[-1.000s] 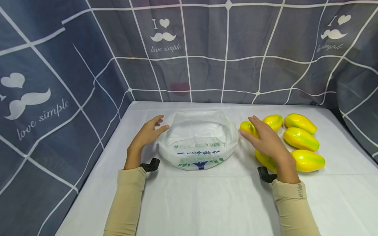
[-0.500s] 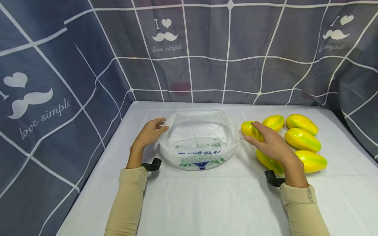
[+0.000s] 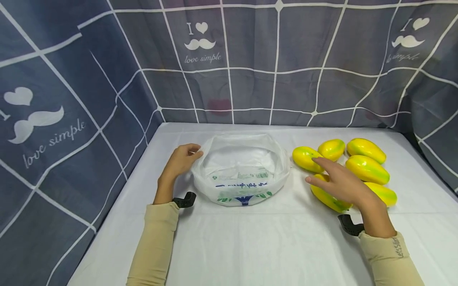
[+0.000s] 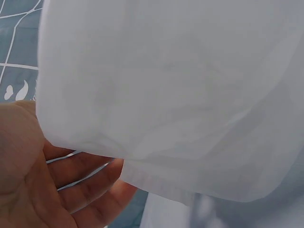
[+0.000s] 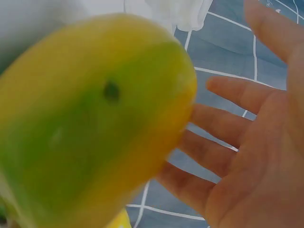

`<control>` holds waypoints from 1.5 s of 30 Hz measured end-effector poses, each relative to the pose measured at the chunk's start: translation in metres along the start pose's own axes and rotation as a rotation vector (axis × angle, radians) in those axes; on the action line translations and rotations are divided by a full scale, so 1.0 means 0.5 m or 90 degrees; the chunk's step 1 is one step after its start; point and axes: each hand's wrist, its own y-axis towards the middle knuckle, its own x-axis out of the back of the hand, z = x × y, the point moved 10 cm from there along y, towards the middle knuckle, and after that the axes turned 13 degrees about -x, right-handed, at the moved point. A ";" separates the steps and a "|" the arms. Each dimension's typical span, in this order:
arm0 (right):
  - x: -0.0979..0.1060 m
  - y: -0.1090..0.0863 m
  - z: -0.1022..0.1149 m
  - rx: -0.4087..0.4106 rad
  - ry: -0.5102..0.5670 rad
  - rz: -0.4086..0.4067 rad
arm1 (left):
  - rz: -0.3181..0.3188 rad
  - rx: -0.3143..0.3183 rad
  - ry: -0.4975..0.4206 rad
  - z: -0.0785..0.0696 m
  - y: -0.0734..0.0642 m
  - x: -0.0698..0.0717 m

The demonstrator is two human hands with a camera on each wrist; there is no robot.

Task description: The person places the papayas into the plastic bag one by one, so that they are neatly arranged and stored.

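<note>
Only wrist views show palms: left hand slack at bag, right hand spread

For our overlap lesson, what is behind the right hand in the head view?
At least the front left fruit and front right fruit, partly showing; what the right hand covers cannot be seen.

Sleeved forearms forward, left hand with loosely curved fingers, right hand with nearly straight, spread fingers.

Beige sleeves, black wrist mounts
</note>
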 end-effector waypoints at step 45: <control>-0.035 -0.008 -0.062 -0.018 0.012 0.029 | -0.023 -0.006 -0.004 0.004 0.002 -0.001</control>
